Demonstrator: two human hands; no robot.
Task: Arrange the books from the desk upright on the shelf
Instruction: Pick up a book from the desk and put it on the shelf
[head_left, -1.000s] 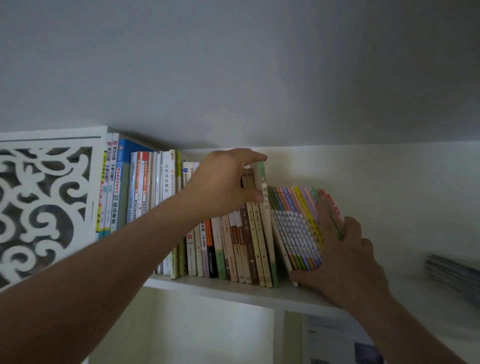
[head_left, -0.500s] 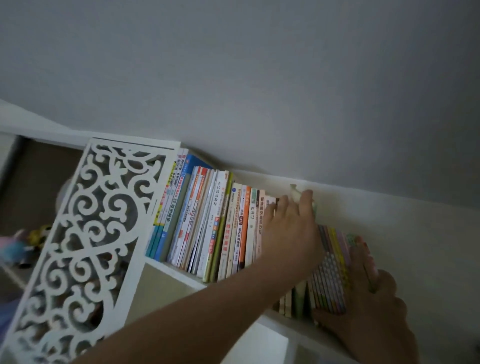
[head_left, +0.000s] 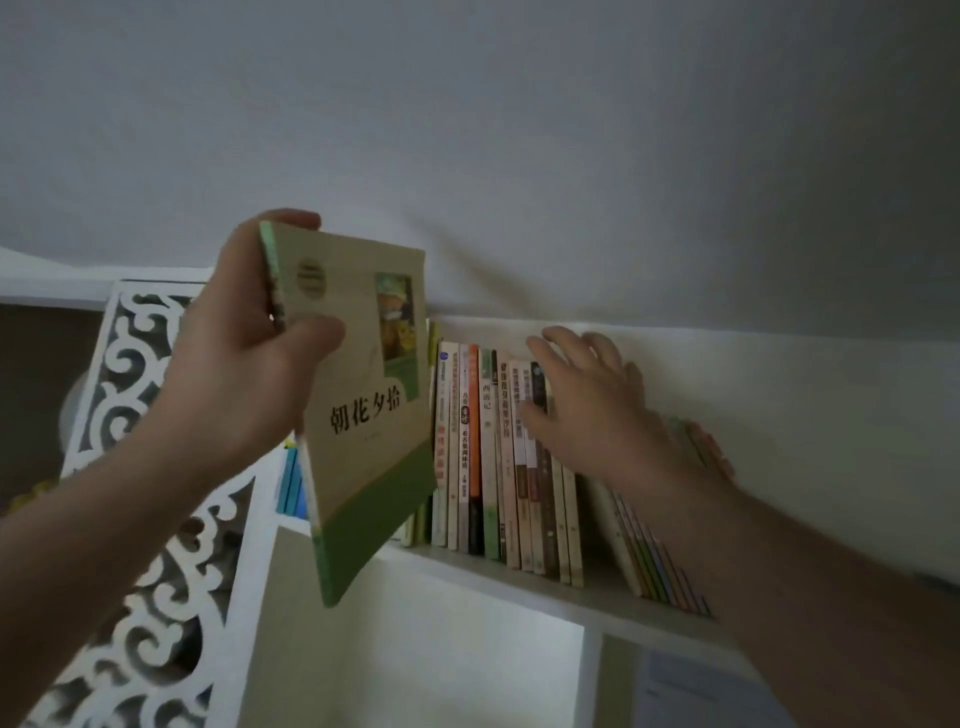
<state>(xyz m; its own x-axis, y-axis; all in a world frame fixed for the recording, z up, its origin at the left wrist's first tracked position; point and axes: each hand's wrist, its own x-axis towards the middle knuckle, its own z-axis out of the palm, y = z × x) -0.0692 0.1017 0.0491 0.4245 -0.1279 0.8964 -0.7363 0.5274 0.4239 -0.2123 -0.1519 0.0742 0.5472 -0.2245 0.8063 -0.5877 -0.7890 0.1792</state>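
A white carved scrollwork panel (head_left: 130, 467) stands at the left, under a plain grey wall (head_left: 571, 156).

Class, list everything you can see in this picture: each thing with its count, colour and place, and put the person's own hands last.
Held book: one, cream and green cover, raised in front of the shelf's left part.
Upright books: a row, mixed spine colours, standing on the shelf.
Leaning books: a group, pastel spines, tilted at the row's right end.
Shelf: one, white, under the books.
Fretwork panel: one, white, at the left.
Wall: grey-white, above.
Left hand: grips the held book.
Right hand: fingers spread, on the upright books.
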